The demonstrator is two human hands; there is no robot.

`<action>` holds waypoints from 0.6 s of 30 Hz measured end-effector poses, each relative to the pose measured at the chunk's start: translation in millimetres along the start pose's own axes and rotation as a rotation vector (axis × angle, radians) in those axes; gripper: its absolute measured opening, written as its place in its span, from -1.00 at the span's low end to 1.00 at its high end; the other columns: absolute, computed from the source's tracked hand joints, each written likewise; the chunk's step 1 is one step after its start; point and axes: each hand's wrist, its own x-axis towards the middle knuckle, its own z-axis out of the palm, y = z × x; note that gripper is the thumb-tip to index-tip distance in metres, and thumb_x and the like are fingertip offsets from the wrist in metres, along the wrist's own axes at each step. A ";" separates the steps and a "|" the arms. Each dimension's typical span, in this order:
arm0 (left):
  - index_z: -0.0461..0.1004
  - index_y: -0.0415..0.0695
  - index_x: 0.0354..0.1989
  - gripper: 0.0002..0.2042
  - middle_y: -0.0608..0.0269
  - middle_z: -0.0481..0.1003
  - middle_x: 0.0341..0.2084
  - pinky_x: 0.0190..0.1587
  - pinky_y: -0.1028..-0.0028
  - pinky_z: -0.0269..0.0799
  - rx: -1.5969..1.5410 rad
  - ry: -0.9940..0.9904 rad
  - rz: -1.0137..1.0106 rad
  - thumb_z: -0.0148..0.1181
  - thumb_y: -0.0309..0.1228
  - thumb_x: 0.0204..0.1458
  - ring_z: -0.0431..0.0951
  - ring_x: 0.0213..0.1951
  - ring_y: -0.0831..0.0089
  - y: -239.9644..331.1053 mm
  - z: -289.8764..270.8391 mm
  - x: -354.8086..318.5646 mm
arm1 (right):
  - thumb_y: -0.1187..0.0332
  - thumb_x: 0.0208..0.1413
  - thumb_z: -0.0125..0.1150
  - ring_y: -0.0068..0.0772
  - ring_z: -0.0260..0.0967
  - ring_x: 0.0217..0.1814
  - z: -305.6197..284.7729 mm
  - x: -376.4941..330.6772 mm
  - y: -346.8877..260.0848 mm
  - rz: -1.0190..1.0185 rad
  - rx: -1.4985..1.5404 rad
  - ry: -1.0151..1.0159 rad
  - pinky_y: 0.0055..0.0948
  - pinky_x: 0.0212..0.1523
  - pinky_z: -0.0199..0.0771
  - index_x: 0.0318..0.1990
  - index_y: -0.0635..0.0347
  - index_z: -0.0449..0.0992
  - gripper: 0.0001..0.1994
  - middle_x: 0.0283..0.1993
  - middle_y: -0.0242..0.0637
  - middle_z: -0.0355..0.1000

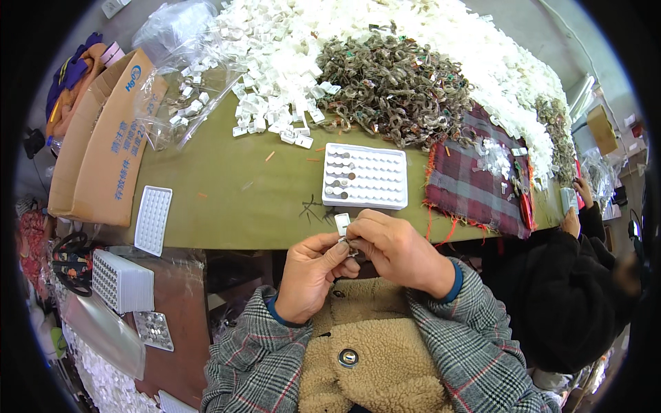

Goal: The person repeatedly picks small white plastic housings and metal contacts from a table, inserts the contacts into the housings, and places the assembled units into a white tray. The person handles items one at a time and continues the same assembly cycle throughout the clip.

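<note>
I am pinching a small metal part (349,243) between my left hand (310,274) and right hand (396,248), both closing narrowly on it, just below the white compartment tray (365,176) lying on the green table (227,199); a small white piece (342,222) is sitting between tray and hands.

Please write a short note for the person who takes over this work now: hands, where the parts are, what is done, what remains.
Left hand and right hand: both pinch one small metal part together at the table edge; a small white piece sits just above.
White tray: ahead on the green table; only its left column or so is filled, the rest is empty.
Supply: grey-brown part heap and white piece heap beyond the tray.
</note>
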 end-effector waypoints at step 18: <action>0.52 -0.33 -0.11 -0.83 0.16 0.60 -0.32 -0.24 0.44 0.68 -0.031 0.013 -0.029 0.19 -0.49 0.22 0.64 -0.34 0.45 -7.4 -4.3 -7.8 | 0.54 0.00 0.35 -0.13 0.50 -0.27 39.7 -29.8 -0.5 -0.123 0.039 0.339 -0.34 -0.28 0.53 -0.11 0.39 0.56 -0.74 -0.16 -0.07 0.46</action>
